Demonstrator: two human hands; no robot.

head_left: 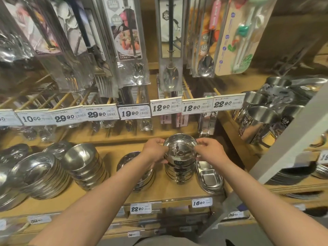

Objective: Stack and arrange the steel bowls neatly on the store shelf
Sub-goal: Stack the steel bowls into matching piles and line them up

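Both hands hold the top bowl of a tall bowl stack on the wooden shelf. The left hand curls its fingers on the bowl's left rim, and the right hand pinches the right rim. The bowl seems to sit on the stack, but that is hard to tell. A shorter stack stands just left, and flat trays lie just right.

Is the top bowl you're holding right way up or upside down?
Right way up: the top bowl shows its shiny hollow inside, atop the stack, with left hand and right hand pinching its rim.
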